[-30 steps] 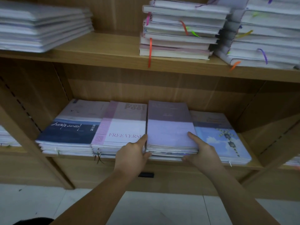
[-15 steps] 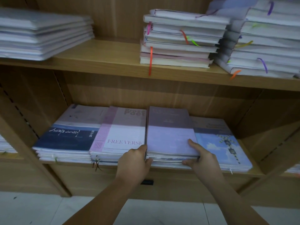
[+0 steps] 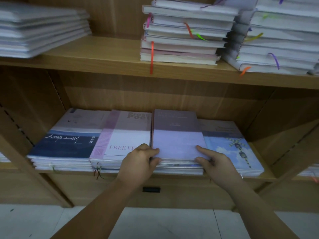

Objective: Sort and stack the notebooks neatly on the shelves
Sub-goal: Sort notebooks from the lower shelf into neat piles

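left hand (image 3: pixel 139 161) and right hand (image 3: pixel 220 163) pinch lilac stack (image 3: pixel 177 133) front corners, thumbs on top, pink stack (image 3: pixel 126 135) abutting left reads "FREE VE", sky stack (image 3: pixel 229 147) right, ribboned stacks (image 3: pixel 181 40) above

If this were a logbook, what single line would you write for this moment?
step: straightening | left hand: grips purple notebook stack, near-left corner | right hand: grips its near-right corner | place: lower shelf

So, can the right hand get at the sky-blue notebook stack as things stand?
Probably yes: the sky-blue notebook stack lies just beside the right hand with its cover bare, though that hand grips the purple stack and would have to let go.
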A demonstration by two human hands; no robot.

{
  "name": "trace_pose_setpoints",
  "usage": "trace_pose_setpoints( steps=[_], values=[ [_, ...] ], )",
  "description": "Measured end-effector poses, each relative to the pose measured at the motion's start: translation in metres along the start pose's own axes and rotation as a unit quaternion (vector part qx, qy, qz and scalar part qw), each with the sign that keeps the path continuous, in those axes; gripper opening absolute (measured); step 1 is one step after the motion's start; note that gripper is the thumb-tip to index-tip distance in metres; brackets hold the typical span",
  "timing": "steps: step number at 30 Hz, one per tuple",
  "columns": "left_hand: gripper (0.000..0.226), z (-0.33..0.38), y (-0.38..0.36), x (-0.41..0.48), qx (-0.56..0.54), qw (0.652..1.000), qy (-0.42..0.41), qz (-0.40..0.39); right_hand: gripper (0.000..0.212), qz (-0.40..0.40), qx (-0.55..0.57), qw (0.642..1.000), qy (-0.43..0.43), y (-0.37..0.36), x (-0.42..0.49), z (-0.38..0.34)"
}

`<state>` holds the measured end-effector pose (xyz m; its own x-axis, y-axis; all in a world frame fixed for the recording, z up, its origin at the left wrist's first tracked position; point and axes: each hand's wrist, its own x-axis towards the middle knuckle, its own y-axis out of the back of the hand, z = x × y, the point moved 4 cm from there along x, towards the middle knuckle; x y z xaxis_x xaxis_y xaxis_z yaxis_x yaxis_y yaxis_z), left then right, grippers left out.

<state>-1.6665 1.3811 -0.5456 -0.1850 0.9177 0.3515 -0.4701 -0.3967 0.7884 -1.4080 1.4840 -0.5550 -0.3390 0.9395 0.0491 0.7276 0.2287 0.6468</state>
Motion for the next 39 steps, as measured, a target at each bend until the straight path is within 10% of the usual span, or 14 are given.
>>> trace_pose_setpoints(
  steps=[28, 34, 39],
  values=[
    [0.041, 0.001, -0.004, -0.006, -0.029, 0.999, -0.033, -0.014, 0.082, 0.047, 0.086, 0.995, -0.034, -0.017, -0.012, -0.003],
    [0.011, -0.012, 0.001, -0.045, -0.113, 0.981, 0.148, 0.043, 0.08, 0.04, 0.019, 0.999, 0.001, -0.021, -0.013, -0.004],
    [0.041, -0.015, -0.027, -0.066, -0.292, 0.93, 0.223, 0.023, 0.078, 0.039, -0.027, 0.999, -0.003, -0.019, -0.019, -0.006]
  ],
)
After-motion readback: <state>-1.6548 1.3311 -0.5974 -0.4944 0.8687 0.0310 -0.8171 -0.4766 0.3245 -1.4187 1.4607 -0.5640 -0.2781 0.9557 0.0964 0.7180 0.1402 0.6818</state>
